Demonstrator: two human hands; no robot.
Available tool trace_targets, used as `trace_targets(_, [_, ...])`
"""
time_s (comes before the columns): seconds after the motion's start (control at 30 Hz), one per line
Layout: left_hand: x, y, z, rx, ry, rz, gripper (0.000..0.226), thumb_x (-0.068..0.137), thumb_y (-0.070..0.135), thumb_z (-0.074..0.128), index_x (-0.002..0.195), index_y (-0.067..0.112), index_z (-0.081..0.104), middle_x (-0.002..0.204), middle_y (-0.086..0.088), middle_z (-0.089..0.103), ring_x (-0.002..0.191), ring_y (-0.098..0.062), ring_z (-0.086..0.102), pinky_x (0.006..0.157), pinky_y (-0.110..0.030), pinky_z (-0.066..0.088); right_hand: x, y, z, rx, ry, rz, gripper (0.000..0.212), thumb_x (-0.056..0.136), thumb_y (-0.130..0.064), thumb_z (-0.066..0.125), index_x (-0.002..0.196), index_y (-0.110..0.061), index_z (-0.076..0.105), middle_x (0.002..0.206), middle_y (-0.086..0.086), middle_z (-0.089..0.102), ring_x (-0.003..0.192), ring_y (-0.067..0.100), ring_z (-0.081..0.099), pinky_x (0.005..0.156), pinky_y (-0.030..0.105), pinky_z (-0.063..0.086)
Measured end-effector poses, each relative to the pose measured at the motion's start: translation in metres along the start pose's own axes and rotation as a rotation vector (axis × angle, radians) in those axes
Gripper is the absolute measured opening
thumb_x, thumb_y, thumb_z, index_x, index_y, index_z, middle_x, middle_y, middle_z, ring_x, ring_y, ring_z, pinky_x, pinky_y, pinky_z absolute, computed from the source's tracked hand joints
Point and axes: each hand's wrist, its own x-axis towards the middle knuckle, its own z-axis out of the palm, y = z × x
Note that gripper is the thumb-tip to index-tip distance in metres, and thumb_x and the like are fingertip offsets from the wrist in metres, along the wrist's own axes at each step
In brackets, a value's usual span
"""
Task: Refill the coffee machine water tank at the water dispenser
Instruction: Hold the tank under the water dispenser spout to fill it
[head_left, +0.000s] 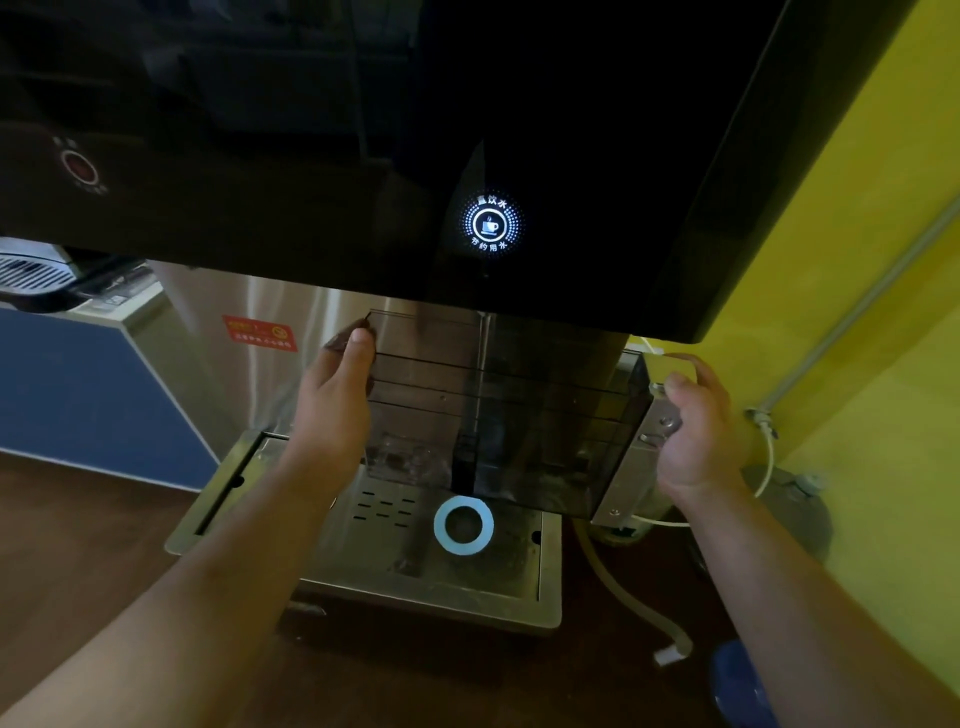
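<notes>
Step in hand: holding the water tank (498, 415) under the outlet of the water dispenser (363, 156) while it fills, judged from the lit button (491, 223) and what looks like a thin stream entering the tank.
Left hand (332, 410): wrapped round the tank's left end, thumb on the near face, fingers closed round the far side.
Right hand (696, 431): closed on the tank's right end, thumb over the top edge.
Tank position: above the drip tray (426, 582), beneath the dispenser's dark front panel, apparently lifted clear of the tray.
Tank appearance: smoky, see-through plastic box with horizontal ridges; little water visible at the bottom.
Good practice: keep the tank level and its opening under the stream; tighten both grips as the weight grows; stop before the rim.
</notes>
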Motion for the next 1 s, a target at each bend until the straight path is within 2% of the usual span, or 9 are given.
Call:
trace_targets(0.07, [-0.001, -0.001, 0.001, -0.022, -0.002, -0.01, 0.036, 0.103, 0.042, 0.041, 0.13, 0.02, 0.053, 0.117, -0.003, 0.061, 0.117, -0.022, 0.057, 0.097, -0.031, 0.044, 0.001, -0.002, 0.0, -0.026, -0.009, -0.011, 0.02, 0.078, -0.022, 0.047, 0.073, -0.029, 0.065, 0.063, -0.01, 0.062, 0.062, 0.018, 0.058, 0.064, 0.028, 0.043])
trace_targets(0.17, [-0.002, -0.001, 0.001, -0.08, 0.016, -0.013, 0.02, 0.104, 0.037, 0.042, 0.109, 0.028, 0.059, 0.109, -0.001, 0.064, 0.109, -0.018, 0.061, 0.085, -0.024, 0.045, 0.001, -0.007, 0.003, -0.014, -0.027, -0.006, 0.023, 0.078, -0.019, 0.045, 0.072, -0.027, 0.065, 0.057, -0.009, 0.061, 0.053, 0.015, 0.058, 0.054, 0.023, 0.044])
trace_targets(0.23, [-0.004, 0.0, 0.002, -0.094, 0.022, -0.012, 0.016, 0.104, 0.035, 0.042, 0.101, 0.032, 0.058, 0.106, 0.0, 0.065, 0.107, -0.016, 0.062, 0.083, -0.024, 0.045, 0.0, -0.009, 0.004, -0.004, -0.049, -0.018, 0.022, 0.079, -0.017, 0.043, 0.071, -0.025, 0.062, 0.055, -0.009, 0.06, 0.05, 0.013, 0.057, 0.05, 0.02, 0.043])
trace_targets(0.37, [-0.005, 0.0, 0.001, -0.088, 0.018, -0.007, 0.016, 0.104, 0.036, 0.042, 0.101, 0.033, 0.057, 0.106, -0.001, 0.065, 0.106, -0.016, 0.062, 0.083, -0.024, 0.046, -0.003, -0.01, 0.005, 0.014, -0.065, -0.027, 0.032, 0.08, -0.014, 0.041, 0.069, -0.029, 0.067, 0.054, -0.012, 0.061, 0.051, 0.006, 0.058, 0.051, 0.017, 0.044])
trace_targets(0.6, [-0.005, -0.001, -0.002, -0.071, -0.004, 0.02, 0.018, 0.105, 0.036, 0.04, 0.101, 0.035, 0.057, 0.108, 0.002, 0.066, 0.108, -0.013, 0.062, 0.09, -0.025, 0.045, -0.002, -0.009, 0.005, -0.076, -0.059, -0.042, 0.027, 0.08, -0.023, 0.043, 0.072, -0.034, 0.066, 0.061, -0.013, 0.062, 0.063, 0.014, 0.059, 0.063, 0.028, 0.043])
trace_targets(0.77, [-0.006, 0.002, -0.003, -0.096, 0.005, 0.031, 0.021, 0.105, 0.032, 0.041, 0.096, 0.031, 0.06, 0.079, 0.01, 0.073, 0.076, 0.002, 0.07, 0.068, -0.013, 0.05, -0.002, -0.014, 0.011, -0.024, -0.077, -0.076, 0.032, 0.079, -0.015, 0.041, 0.067, -0.031, 0.066, 0.057, -0.014, 0.061, 0.056, 0.006, 0.059, 0.055, 0.017, 0.044])
trace_targets(0.83, [-0.005, 0.002, -0.003, -0.099, 0.004, 0.032, 0.02, 0.105, 0.032, 0.041, 0.097, 0.032, 0.059, 0.083, 0.008, 0.073, 0.082, -0.002, 0.07, 0.072, -0.015, 0.05, -0.002, -0.014, 0.011, -0.041, -0.074, -0.087, 0.03, 0.079, -0.017, 0.041, 0.067, -0.031, 0.065, 0.057, -0.014, 0.06, 0.057, 0.007, 0.058, 0.055, 0.018, 0.043])
trace_targets(0.9, [-0.003, 0.001, -0.003, -0.101, 0.002, 0.029, 0.018, 0.105, 0.033, 0.042, 0.098, 0.033, 0.058, 0.096, 0.005, 0.069, 0.097, -0.01, 0.065, 0.083, -0.021, 0.048, -0.001, -0.012, 0.01, -0.032, -0.076, -0.086, 0.027, 0.078, -0.019, 0.043, 0.068, -0.031, 0.065, 0.059, -0.013, 0.061, 0.059, 0.01, 0.058, 0.057, 0.021, 0.044])
trace_targets(1.0, [-0.003, 0.001, -0.003, -0.113, -0.002, 0.027, 0.02, 0.105, 0.031, 0.041, 0.097, 0.032, 0.059, 0.088, 0.007, 0.071, 0.087, -0.004, 0.068, 0.073, -0.015, 0.049, 0.0, -0.009, 0.009, -0.051, -0.053, -0.081, 0.016, 0.074, -0.029, 0.049, 0.07, -0.029, 0.065, 0.063, -0.01, 0.061, 0.064, 0.02, 0.057, 0.063, 0.029, 0.043])
